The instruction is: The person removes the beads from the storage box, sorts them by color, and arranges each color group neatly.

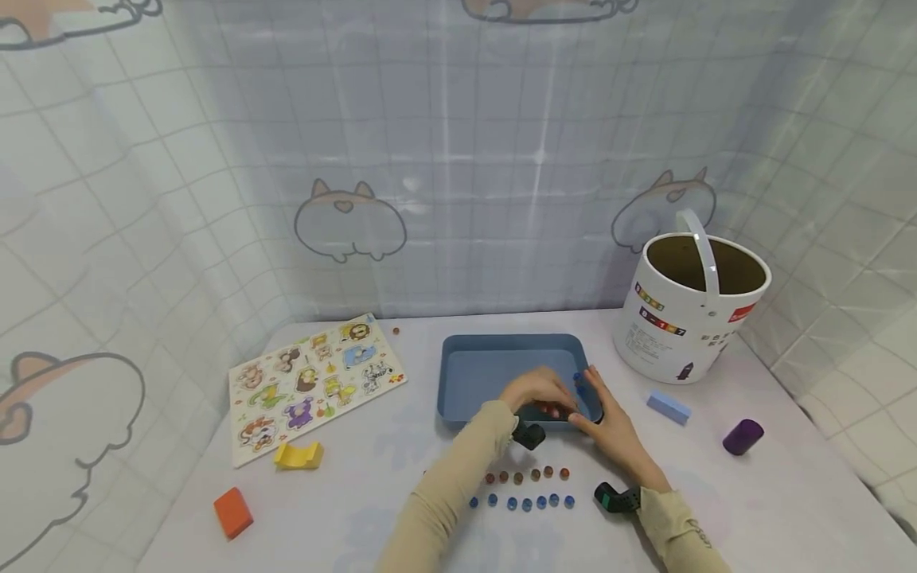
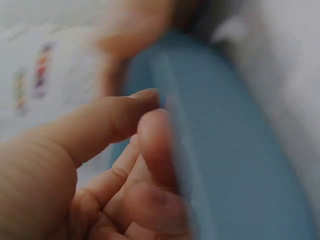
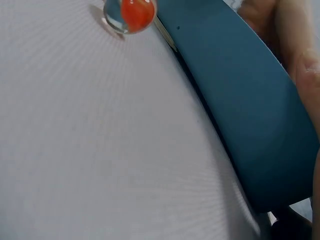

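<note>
My left hand (image 1: 543, 388) reaches over the near wall into the blue-grey tray (image 1: 494, 368), at its right end. In the left wrist view its thumb and index finger (image 2: 122, 117) meet at the tips, pinching a small blue marble (image 2: 164, 102) that is mostly hidden. My right hand (image 1: 614, 428) grips the tray's near right corner, thumb at the near wall and fingers along the right side. Blue marbles (image 1: 577, 377) lie inside the tray by those fingers. Outside, a clear marble with an orange core (image 3: 138, 14) rests beside the tray wall.
Rows of reddish marbles (image 1: 518, 478) and blue marbles (image 1: 526, 504) lie in front of the tray. An animal puzzle board (image 1: 315, 382), yellow block (image 1: 298, 456) and orange block (image 1: 232, 512) are left. A white bucket (image 1: 662, 342), blue block (image 1: 669, 407) and purple cylinder (image 1: 743, 437) are right.
</note>
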Demonstrator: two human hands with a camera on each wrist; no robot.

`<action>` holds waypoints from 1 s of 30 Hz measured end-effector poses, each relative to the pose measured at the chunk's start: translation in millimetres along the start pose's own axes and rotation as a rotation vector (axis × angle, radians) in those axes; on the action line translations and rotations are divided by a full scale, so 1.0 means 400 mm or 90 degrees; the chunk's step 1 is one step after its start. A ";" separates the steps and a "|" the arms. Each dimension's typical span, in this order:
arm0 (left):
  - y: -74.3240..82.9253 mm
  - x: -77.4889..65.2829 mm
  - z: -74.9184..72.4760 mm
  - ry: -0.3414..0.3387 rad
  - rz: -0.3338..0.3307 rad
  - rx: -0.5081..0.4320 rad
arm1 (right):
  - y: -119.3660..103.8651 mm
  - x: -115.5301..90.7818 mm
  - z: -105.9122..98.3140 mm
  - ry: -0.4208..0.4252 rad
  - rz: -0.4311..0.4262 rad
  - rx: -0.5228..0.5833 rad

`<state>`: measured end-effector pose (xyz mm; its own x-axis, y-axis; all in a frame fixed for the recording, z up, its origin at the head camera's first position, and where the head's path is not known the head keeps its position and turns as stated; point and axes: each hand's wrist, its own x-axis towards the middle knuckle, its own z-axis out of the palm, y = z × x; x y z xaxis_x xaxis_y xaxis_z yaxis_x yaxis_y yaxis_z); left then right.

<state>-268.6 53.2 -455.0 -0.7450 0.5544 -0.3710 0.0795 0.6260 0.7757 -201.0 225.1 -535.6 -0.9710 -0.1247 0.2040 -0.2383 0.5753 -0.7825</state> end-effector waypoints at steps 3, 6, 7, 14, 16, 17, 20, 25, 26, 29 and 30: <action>-0.040 -0.039 -0.044 -0.004 0.036 -0.093 | -0.003 -0.002 0.002 -0.005 0.006 -0.004; -0.078 -0.096 -0.083 -0.011 0.058 -0.173 | -0.006 -0.005 0.003 -0.007 0.012 -0.007; -0.091 -0.120 -0.094 -0.012 0.063 -0.189 | -0.006 -0.006 0.003 -0.006 0.013 -0.011; -0.195 -0.293 -0.146 0.041 0.074 -0.225 | -0.004 -0.005 -0.004 -0.005 0.018 -0.012; -0.233 -0.345 -0.147 0.051 0.078 -0.219 | -0.004 -0.004 -0.006 -0.009 0.018 -0.013; -0.251 -0.370 -0.144 0.055 0.077 -0.216 | -0.004 -0.004 -0.007 -0.010 0.017 -0.014; -0.299 -0.434 -0.125 0.049 0.062 -0.223 | -0.007 -0.001 -0.010 -0.009 0.016 -0.017; -0.345 -0.498 -0.083 0.049 0.008 -0.240 | -0.010 0.004 -0.012 -0.010 0.023 -0.020; -0.351 -0.505 -0.076 0.055 -0.002 -0.238 | -0.010 0.004 -0.011 -0.013 0.025 -0.020; -0.363 -0.516 -0.058 0.068 -0.022 -0.226 | -0.009 0.002 -0.008 -0.018 0.025 -0.017; -0.366 -0.517 -0.053 0.070 -0.025 -0.220 | -0.009 0.002 -0.006 -0.018 0.023 -0.015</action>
<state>-140.0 -164.6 -481.0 -0.8114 0.4589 -0.3619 -0.1657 0.4132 0.8954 -201.0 224.9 -531.0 -0.9793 -0.1256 0.1584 -0.2022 0.5991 -0.7747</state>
